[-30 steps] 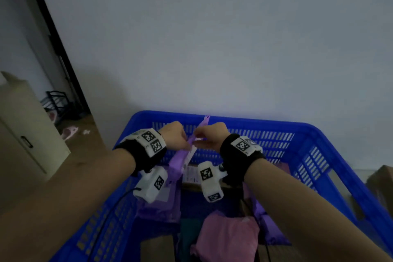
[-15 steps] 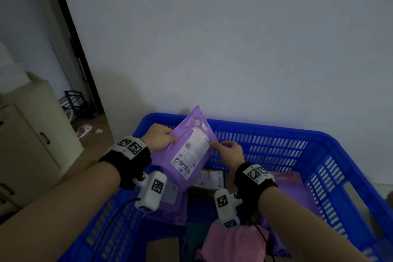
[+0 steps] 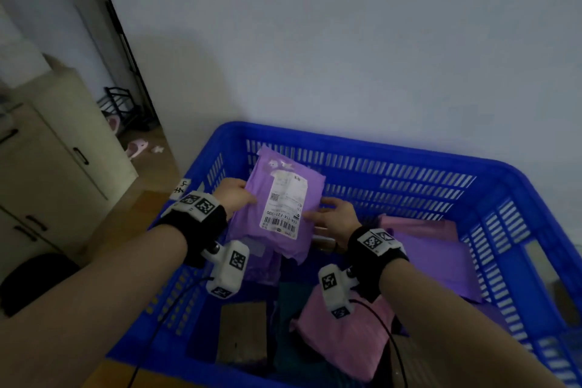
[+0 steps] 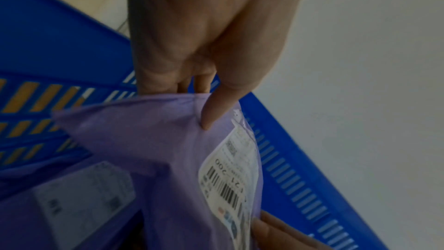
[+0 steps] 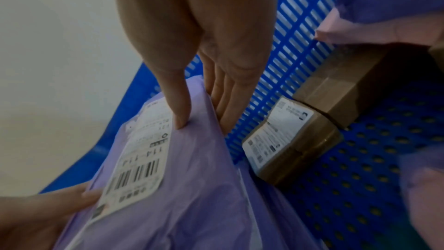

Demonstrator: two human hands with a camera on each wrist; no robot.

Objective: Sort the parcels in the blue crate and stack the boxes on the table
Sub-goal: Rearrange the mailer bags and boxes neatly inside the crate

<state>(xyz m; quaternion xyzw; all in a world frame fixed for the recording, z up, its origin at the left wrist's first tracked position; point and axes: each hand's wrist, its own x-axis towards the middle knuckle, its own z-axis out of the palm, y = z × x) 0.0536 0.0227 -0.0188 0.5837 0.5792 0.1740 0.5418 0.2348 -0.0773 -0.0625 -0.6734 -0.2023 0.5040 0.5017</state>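
A purple mailer bag point(image 3: 252, 214) with a white barcode label hangs tilted above the far left of the blue crate point(image 3: 409, 161). My left hand point(image 3: 234, 197) pinches its left edge, thumb on the front of the bag point(image 4: 149, 140) and fingers behind. On the bag's point(image 5: 197, 187) right edge my right hand point(image 3: 333, 214) pinches too, thumb beside the label. Under them a brown cardboard box point(image 5: 295, 140) with a label lies against the crate's far wall. More purple parcels point(image 3: 434, 264) and a pink one point(image 3: 343, 337) lie inside.
Another brown box point(image 3: 242, 334) stands at the crate's near side. A beige cabinet point(image 3: 47, 167) is at the left, with a doorway and a black rack point(image 3: 121, 104) behind it. A grey wall rises right behind the crate.
The purple bag has turned from edge-on to label-up and come lower over the crate. Both hands have moved apart to its two side edges.
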